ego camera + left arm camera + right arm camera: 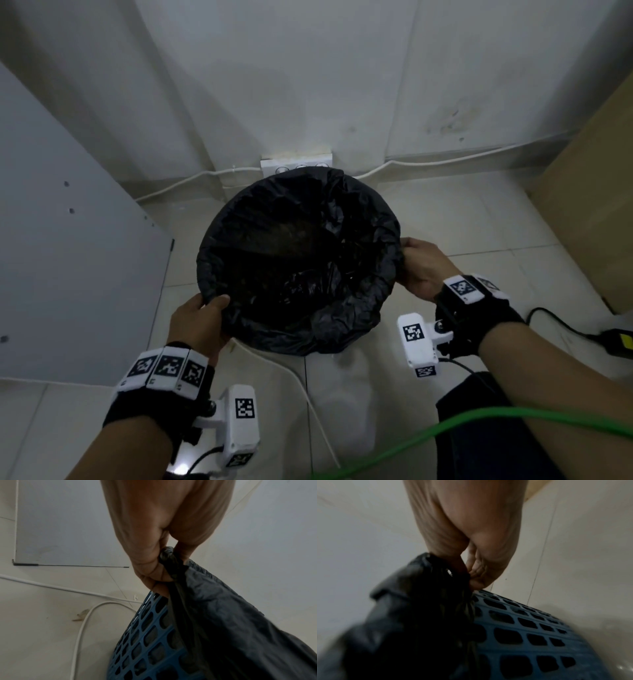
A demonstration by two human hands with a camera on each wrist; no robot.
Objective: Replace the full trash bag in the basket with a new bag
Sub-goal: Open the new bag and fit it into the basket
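A black trash bag (298,260) lines a round basket on the tiled floor, its edge folded over the rim all round. The basket's blue lattice wall (145,642) (530,635) shows only in the wrist views. My left hand (202,322) grips the folded bag edge at the near left of the rim, with bunched plastic (173,563) between the curled fingers and thumb. My right hand (419,267) pinches gathered plastic (447,577) at the right side of the rim. The bag's inside is dark and its contents are hard to make out.
A white wall with a socket plate (296,163) stands just behind the basket. A grey panel (68,240) rises at the left and a cardboard box (596,192) at the right. White cables (308,394) and a green cable (479,421) cross the floor near me.
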